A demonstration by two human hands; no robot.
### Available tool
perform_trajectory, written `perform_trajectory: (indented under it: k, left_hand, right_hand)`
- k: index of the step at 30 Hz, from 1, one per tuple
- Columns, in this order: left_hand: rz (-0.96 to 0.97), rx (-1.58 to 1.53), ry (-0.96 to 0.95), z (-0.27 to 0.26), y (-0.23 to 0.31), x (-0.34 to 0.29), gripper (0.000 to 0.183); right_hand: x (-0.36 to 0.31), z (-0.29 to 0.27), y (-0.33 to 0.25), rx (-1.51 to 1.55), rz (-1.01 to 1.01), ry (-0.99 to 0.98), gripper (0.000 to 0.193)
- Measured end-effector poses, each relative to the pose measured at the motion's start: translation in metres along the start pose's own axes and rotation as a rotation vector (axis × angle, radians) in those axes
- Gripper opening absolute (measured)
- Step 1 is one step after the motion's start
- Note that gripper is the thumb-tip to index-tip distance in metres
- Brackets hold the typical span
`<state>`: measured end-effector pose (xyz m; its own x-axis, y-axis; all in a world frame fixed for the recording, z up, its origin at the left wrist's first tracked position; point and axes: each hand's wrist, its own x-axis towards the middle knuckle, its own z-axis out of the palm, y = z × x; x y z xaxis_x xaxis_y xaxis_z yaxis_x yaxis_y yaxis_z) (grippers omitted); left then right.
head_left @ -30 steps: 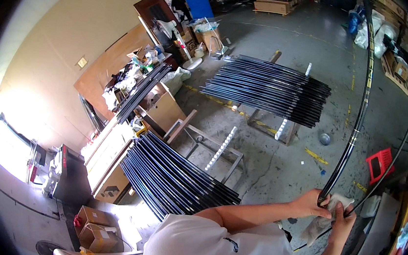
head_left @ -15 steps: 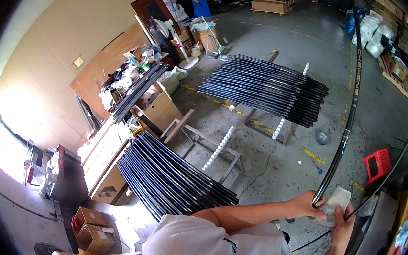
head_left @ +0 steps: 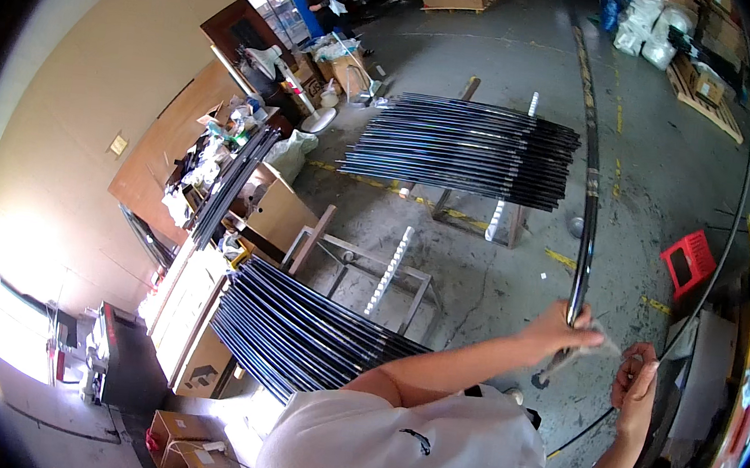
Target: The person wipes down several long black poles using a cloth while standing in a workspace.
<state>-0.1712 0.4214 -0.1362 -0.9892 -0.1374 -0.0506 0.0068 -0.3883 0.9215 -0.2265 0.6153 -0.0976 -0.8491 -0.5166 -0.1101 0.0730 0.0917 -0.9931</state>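
A long glossy black pole with worn gold markings rises from my left hand, whose fingers are wrapped round its lower end. A thin, whitish, crumpled cloth hangs at that hand, blurred by motion. To the right of it, my right hand is raised with fingers loosely bent and apart, and I see nothing in it. A thin dark line, a cable or slim rod, curves past behind this hand.
Black poles lie fanned in a bundle at lower left. More poles rest on a stand with white notched bars. A red crate sits on the floor at right, near a cluttered bench edge. A person stands far back.
My hands have moved apart. The cloth, earlier between both hands, now hangs by my left hand. The pole stands more upright, and the whole view has shifted.
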Motion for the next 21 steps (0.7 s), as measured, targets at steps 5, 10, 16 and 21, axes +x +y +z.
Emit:
perform_trajectory:
  k: [5,10,16,21]
  left_hand:
    - [0.101,0.237,0.127,-0.021,0.028,0.039,0.042]
    - [0.19,0.325,0.198,-0.029,0.059,0.081,0.037]
    - [0.337,0.289,0.168,-0.019,0.089,0.117,0.042]
    - [0.452,0.229,0.06,-0.003,0.103,0.145,0.04]
  right_hand:
    - [-0.033,-0.026,0.036,-0.128,-0.007,0.017,0.056]
    - [-0.079,-0.023,0.085,-0.403,0.11,0.114,0.065]
    - [-0.136,-0.026,0.156,-0.562,0.238,0.215,0.067]
    - [-0.163,-0.019,0.179,-0.627,0.306,0.277,0.062]
